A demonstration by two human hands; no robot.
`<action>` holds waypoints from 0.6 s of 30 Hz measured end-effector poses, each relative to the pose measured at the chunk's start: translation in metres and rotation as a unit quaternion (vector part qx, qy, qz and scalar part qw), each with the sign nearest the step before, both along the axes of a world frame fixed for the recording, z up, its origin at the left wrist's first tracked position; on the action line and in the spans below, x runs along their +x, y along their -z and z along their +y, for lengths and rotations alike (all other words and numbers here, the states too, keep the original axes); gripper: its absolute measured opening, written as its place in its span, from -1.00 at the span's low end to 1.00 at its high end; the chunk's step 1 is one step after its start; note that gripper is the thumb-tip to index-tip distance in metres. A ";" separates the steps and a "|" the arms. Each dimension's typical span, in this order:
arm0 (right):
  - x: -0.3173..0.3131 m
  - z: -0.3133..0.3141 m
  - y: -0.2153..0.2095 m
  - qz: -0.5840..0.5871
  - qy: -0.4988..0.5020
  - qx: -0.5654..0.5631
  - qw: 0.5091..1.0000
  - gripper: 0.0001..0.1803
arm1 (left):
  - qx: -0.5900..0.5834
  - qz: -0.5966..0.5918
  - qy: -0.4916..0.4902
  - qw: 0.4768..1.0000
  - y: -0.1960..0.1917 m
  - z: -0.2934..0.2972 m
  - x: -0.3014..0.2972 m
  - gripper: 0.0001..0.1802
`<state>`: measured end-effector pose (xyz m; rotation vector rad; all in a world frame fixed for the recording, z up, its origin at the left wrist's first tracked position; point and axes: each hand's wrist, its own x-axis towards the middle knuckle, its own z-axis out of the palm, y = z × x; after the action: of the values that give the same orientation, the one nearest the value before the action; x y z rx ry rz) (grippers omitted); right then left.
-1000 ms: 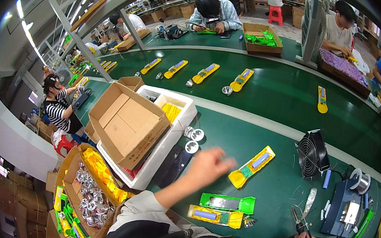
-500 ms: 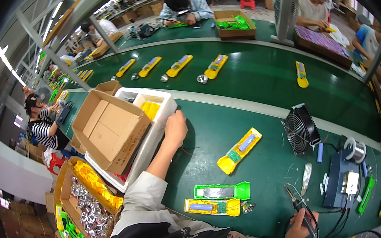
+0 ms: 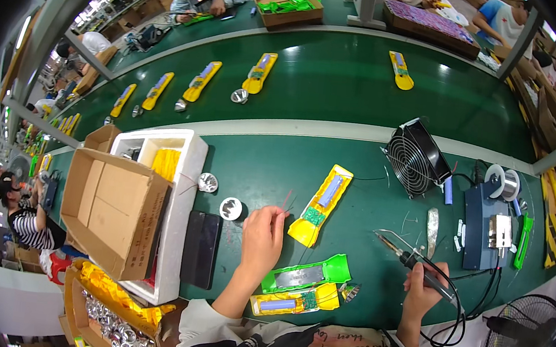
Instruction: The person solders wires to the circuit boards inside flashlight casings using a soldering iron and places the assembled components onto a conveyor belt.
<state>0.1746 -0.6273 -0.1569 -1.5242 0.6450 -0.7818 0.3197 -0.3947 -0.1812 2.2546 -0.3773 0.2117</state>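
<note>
My left hand (image 3: 263,236) is closed in a pinch over the bench, a thin red wire (image 3: 288,198) rising from its fingertips. Just right of it lies a yellow flashlight-like half shell (image 3: 321,205) with a blue battery cell and a small green circuit board. My right hand (image 3: 423,290) grips a soldering iron (image 3: 411,261), whose tip points up and left, apart from the shell. Nearer to me, a green half shell (image 3: 304,276) lies against another yellow one (image 3: 295,301), with a shiny reflector (image 3: 350,292) at their right end.
Two reflector cups (image 3: 230,208) and a black flat slab (image 3: 201,250) sit beside a white foam box (image 3: 184,197) bearing a cardboard box (image 3: 115,204). To the right stand a black fan (image 3: 418,158), a blue soldering station (image 3: 482,229) and a solder spool (image 3: 502,182). Yellow shells line the belt (image 3: 328,84).
My left hand has moved right from the foam box and now holds up the red wire near the yellow shell. The soldering iron has risen slightly. The whole view has shifted.
</note>
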 end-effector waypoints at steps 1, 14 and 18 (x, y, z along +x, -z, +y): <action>0.003 0.001 0.000 -0.001 -0.011 -0.004 1.000 -0.81 | 0.004 -0.006 -0.013 1.000 0.000 -0.002 -0.002 -0.94; 0.028 0.012 0.007 0.028 0.009 -0.055 0.998 -0.87 | -0.065 -0.007 0.026 0.998 0.001 -0.003 -0.005 -0.92; 0.033 0.014 0.005 0.039 -0.006 -0.040 0.998 -0.86 | -0.106 0.021 0.004 0.994 0.004 -0.004 -0.008 -0.90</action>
<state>0.2077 -0.6129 -0.1615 -1.6360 0.6679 -0.7501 0.3121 -0.3986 -0.1850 2.0454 -0.3267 0.1902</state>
